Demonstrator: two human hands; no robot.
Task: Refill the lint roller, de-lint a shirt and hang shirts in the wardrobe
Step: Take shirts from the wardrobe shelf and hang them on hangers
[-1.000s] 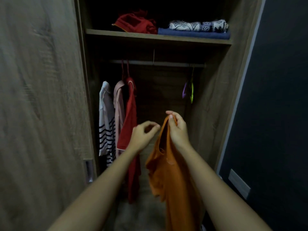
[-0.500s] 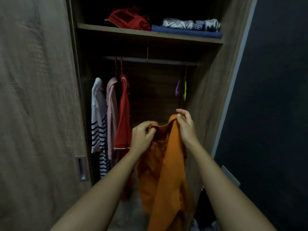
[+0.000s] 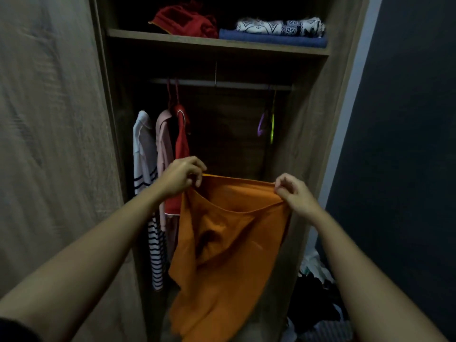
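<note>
Two hands, close together half a second ago, have drawn apart: the left hand [image 3: 181, 175] pinches one end of the upper edge of the orange shirt [image 3: 229, 243] and the right hand [image 3: 294, 193] pinches the other, pulling that edge taut in front of the wardrobe [image 3: 311, 107], below the rail [image 3: 222, 83]. The opening is thus spread, probably for a hanger (spare hangers [image 3: 272, 127] wait at right). The held edge runs left to right, nearly level; the shirt's long axis hangs down toward the floor.
</note>
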